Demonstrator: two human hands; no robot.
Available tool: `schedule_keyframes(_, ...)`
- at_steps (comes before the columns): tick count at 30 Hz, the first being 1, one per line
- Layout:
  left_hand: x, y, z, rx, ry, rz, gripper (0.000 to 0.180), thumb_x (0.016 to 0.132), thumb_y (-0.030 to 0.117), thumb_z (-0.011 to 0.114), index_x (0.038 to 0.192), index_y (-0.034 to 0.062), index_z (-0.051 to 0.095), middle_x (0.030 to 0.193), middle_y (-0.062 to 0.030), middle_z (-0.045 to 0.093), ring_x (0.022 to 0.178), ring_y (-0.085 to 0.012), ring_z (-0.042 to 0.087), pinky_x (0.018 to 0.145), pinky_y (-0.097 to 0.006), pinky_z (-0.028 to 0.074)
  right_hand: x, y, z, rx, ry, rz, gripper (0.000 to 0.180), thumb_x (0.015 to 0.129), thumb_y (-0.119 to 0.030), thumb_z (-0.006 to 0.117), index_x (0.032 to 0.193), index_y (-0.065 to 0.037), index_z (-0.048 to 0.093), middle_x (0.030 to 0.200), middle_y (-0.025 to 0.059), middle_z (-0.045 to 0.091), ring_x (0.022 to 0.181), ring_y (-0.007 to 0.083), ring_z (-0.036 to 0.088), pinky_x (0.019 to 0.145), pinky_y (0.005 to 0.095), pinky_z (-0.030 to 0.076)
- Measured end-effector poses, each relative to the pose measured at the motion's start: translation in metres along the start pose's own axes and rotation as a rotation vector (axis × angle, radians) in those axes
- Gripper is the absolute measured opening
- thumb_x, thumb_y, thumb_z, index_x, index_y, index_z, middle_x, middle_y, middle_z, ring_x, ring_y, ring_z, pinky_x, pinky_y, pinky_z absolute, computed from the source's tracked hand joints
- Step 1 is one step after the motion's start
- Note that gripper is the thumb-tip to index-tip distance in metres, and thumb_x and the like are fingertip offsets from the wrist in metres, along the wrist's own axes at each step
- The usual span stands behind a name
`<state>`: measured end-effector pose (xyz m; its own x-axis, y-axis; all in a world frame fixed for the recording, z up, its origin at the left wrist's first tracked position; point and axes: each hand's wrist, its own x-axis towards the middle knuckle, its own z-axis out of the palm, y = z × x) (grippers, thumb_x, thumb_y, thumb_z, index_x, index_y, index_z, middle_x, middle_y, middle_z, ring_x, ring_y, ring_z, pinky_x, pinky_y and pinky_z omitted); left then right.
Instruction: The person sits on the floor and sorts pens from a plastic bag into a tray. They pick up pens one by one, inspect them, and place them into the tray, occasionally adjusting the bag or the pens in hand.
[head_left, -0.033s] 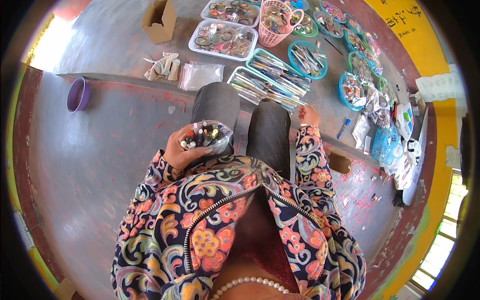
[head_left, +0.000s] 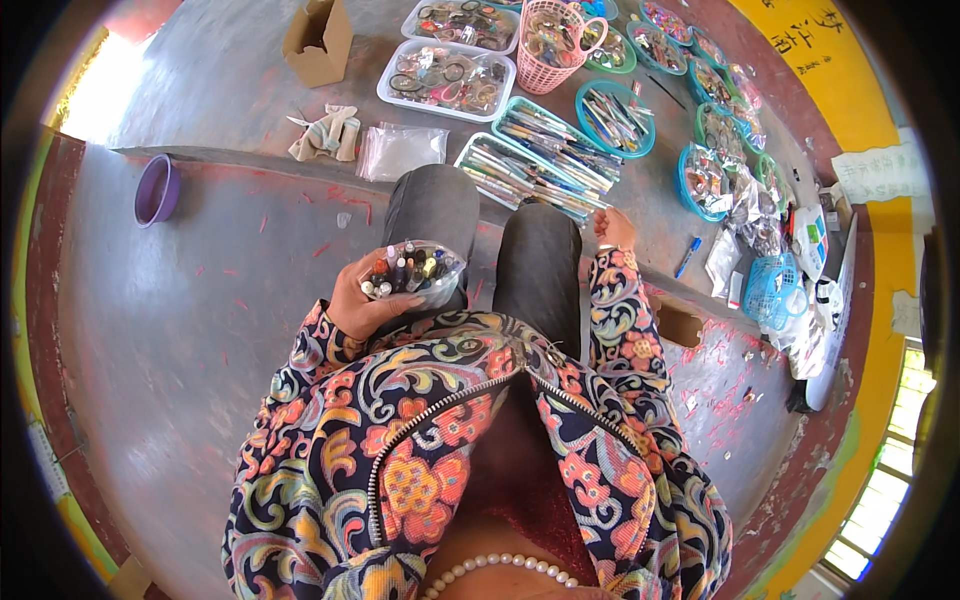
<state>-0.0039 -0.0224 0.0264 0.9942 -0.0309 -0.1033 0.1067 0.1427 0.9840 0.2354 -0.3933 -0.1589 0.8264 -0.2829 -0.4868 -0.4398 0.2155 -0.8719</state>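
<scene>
My left hand (head_left: 365, 305) is wrapped round a clear plastic bag (head_left: 438, 288) above my left thigh. Upright pens (head_left: 405, 268) fill the bag, their dark, white, red and yellow ends showing at its mouth. Beyond my right knee, my right hand (head_left: 615, 230) is closed beside the right end of a pale green tray (head_left: 470, 150) full of pens. Whatever its fingers may pinch is too small to make out. A second green tray of pens (head_left: 555, 140) lies just behind, and a round blue basket (head_left: 647, 135) holds more pens.
Clear plastic bags (head_left: 402, 152) and a glove (head_left: 330, 133) lie left of the trays. Farther back stand white trays (head_left: 470, 108), a pink basket (head_left: 530, 80) and a cardboard box (head_left: 318, 42). A blue marker (head_left: 688, 257) lies right; a purple basin (head_left: 157, 190) stands left.
My right hand has shifted very slightly toward the pen tray. My left hand and the bag of pens have not moved.
</scene>
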Motion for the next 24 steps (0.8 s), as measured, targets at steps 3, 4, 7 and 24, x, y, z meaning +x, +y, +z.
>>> schedule_keyframes(3, 0.0, 0.001, 0.001, -0.007, -0.009, -0.004, 0.047, 0.07, 0.005, 0.07, 0.113, -0.0035, 0.051, 0.098, -0.0066, 0.062, 0.088, -0.0106, 0.056, 0.081, -0.025, 0.043, 0.008, 0.007, 0.014, -0.023, 0.033, 0.021, 0.023, 0.083, -0.013, 0.053, 0.101, 0.002, 0.052, 0.08, 0.012, 0.062, 0.062, 0.0156, 0.059, 0.047, 0.0248, 0.044)
schedule_keyframes(4, 0.001, -0.001, 0.001, -0.009, -0.017, -0.007, 0.047, 0.07, 0.005, 0.07, 0.113, -0.0034, 0.05, 0.098, -0.0065, 0.061, 0.088, -0.0105, 0.056, 0.081, -0.025, 0.043, 0.011, 0.009, 0.017, -0.026, 0.03, 0.038, 0.022, 0.082, -0.012, 0.053, 0.099, 0.002, 0.054, 0.079, 0.0117, 0.062, 0.06, 0.0152, 0.058, 0.047, 0.0252, 0.044)
schedule_keyframes(7, 0.001, -0.002, 0.0, 0.025, -0.018, 0.001, 0.048, 0.071, 0.005, 0.069, 0.113, -0.0031, 0.05, 0.099, -0.006, 0.061, 0.088, -0.0104, 0.055, 0.081, -0.025, 0.043, 0.016, 0.011, 0.025, -0.121, -0.037, 0.09, 0.02, 0.079, -0.011, 0.051, 0.09, 0.002, 0.06, 0.076, 0.0108, 0.064, 0.054, 0.0134, 0.056, 0.046, 0.0257, 0.044)
schedule_keyframes(24, -0.001, -0.004, -0.006, 0.078, -0.081, -0.003, 0.05, 0.068, 0.004, 0.071, 0.113, -0.0015, 0.052, 0.102, -0.0077, 0.061, 0.091, -0.012, 0.056, 0.083, -0.026, 0.043, -0.152, -0.075, 0.099, -0.124, -0.683, -0.161, 0.017, 0.083, -0.011, 0.056, 0.098, -0.003, 0.059, 0.09, 0.0059, 0.063, 0.069, 0.009, 0.057, 0.056, 0.0191, 0.043)
